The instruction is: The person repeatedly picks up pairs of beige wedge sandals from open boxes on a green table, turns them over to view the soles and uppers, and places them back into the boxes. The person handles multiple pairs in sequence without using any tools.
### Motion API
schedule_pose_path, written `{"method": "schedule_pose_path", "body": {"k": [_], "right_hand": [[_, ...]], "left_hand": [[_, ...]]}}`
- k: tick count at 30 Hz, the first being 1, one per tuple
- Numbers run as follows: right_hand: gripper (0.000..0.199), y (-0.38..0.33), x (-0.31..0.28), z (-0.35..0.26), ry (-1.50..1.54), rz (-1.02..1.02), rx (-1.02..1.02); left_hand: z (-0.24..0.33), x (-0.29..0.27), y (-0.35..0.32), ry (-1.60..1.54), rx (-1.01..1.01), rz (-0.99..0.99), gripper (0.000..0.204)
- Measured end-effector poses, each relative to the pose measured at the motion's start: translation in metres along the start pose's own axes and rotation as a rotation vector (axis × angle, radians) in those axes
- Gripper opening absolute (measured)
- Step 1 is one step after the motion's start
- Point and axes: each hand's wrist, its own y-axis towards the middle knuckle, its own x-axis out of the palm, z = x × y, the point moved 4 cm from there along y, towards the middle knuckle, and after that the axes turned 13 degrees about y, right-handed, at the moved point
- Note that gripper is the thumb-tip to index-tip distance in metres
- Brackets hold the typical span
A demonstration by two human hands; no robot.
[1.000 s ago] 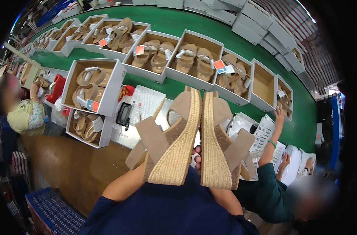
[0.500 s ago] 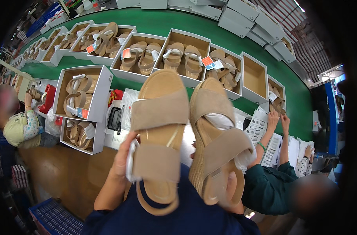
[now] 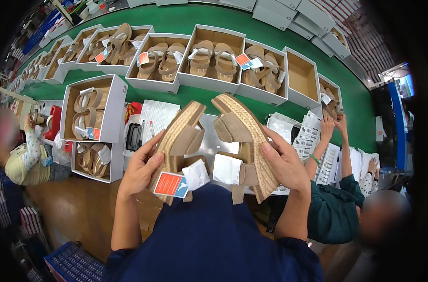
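Observation:
I hold a pair of beige strap sandals with woven wedge soles in front of my chest, one in each hand. My left hand (image 3: 142,165) is closed around the sole of the left sandal (image 3: 177,141), which has an orange and blue hang tag (image 3: 171,184) and white wrapping paper on its strap. My right hand (image 3: 289,164) grips the sole of the right sandal (image 3: 244,123), whose buckle is wrapped in white paper (image 3: 227,168). Both sandals are turned on edge, soles outward and straps facing each other, apart from one another.
Open white boxes with sandals (image 3: 214,61) line the green conveyor (image 3: 195,101); one box (image 3: 302,80) holds nothing. Two stacked sandal boxes (image 3: 95,108) stand at left. Label sheets (image 3: 309,131) lie at right, where a co-worker's hands (image 3: 330,126) touch a boxed sandal. Another person sits at left.
Both sandals have come lower and turned from showing their footbeds to standing on edge with woven sides outward. The hang tag and both my hands now show clearly.

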Motion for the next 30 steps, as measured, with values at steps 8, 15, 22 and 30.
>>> {"method": "schedule_pose_path", "body": {"k": [8,15,22,30], "right_hand": [[0.051,-0.004,0.017,-0.008,-0.233,0.026,-0.014],[0.051,-0.002,0.024,-0.013,-0.319,0.02,-0.01],[0.051,0.003,0.017,-0.001,-0.145,0.272,-0.248],[0.061,0.002,-0.004,0.038,0.161,0.706,-0.672]], "left_hand": [[0.026,-0.004,-0.003,0.116,-0.016,0.086,0.058],[0.029,-0.001,-0.005,0.239,-0.051,0.072,0.057],[0.023,0.007,0.001,0.276,0.024,0.325,0.055],[0.03,0.015,0.006,-0.605,0.112,0.66,0.078]]}}
